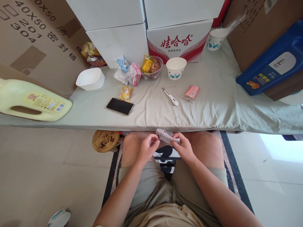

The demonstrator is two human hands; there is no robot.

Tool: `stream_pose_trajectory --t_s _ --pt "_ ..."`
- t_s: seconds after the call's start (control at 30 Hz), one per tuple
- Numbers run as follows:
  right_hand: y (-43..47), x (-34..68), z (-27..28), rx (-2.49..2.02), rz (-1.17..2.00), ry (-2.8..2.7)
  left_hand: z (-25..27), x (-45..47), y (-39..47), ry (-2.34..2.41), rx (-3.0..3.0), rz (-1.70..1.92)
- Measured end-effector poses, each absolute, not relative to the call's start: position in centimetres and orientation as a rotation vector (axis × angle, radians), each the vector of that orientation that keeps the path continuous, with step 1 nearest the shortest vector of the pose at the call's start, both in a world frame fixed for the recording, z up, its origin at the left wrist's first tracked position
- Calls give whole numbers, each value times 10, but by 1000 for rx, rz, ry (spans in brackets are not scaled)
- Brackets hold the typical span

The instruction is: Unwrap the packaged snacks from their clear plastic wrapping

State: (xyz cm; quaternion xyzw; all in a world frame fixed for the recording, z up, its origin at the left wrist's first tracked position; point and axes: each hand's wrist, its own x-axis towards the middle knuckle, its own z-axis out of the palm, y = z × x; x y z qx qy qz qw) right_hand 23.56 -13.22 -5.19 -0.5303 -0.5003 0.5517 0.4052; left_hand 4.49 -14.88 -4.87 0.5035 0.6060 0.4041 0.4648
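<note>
Just off the front edge of the cloth-covered surface, above my lap, I hold a crumpled clear plastic bag (165,136). My right hand (186,149) pinches its right end between thumb and fingers. My left hand (148,148) is closed in a pinch by the bag's left end; a small dark bit shows at the fingertips, too small to name. Beyond my hands lie a white utility knife (170,96) and a pink packet (192,92) in clear wrap. A black phone (120,106) lies further left, with a small yellow snack packet (126,93) behind it.
Behind stand a white paper cup (176,68), a clear bowl (156,74) of snack packets and a white plastic container (90,79). A yellow jug (35,100) is at left, a blue jug (272,63) at right. Boxes line the back. A wooden stool (105,141) stands below.
</note>
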Motion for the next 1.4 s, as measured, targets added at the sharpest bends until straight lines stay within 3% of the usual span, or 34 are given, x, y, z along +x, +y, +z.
stream_pose_trajectory --t_s 0.2,0.37,0.63,0.87,1.07,1.2,1.3,1.4 --pt "-144 234 -39 -1020 1654 -1356 -37 69 -152 1172 1236 840" --pt "-136 241 -37 -1153 1442 -1169 -22 69 -137 1088 1333 849" --pt "-112 261 5 -1287 1473 -1148 10 57 -74 1128 1422 931" --pt "-19 285 56 -1387 897 -1572 6 57 13 1260 1557 881" --pt "128 265 112 -1555 307 -1884 -6 53 17 1256 1732 812" --pt "229 225 110 -1866 120 -2203 -4 48 16 1207 1805 773" --pt "280 200 75 -1994 217 -2424 -4 45 18 1157 1809 749" --pt "309 195 37 -2075 687 -2368 -5 42 17 1144 1829 725"
